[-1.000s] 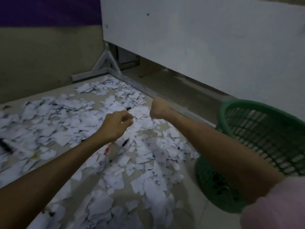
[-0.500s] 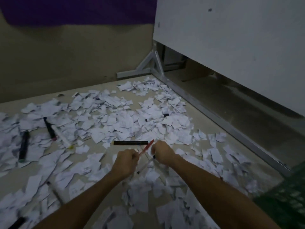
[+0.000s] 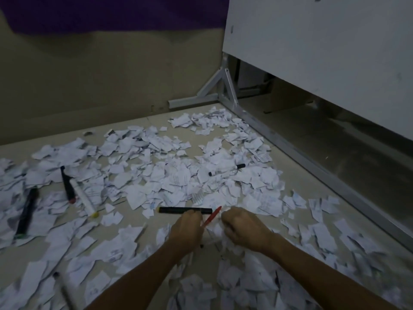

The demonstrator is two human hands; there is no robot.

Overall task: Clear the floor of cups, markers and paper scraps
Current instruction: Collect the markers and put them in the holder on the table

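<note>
Both hands [image 3: 223, 229] grip pens [image 3: 211, 218] among paper scraps [image 3: 174, 182].

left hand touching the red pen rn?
Touching. The head view shows the left hand with fingers curled round the red pen, whose red end sticks out above the knuckles, no gap visible.

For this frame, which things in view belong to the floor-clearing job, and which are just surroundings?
Job:
paper scraps
black marker
red pen in the left hand
white marker
right hand

Surroundings:
white board
metal frame
wall
</note>
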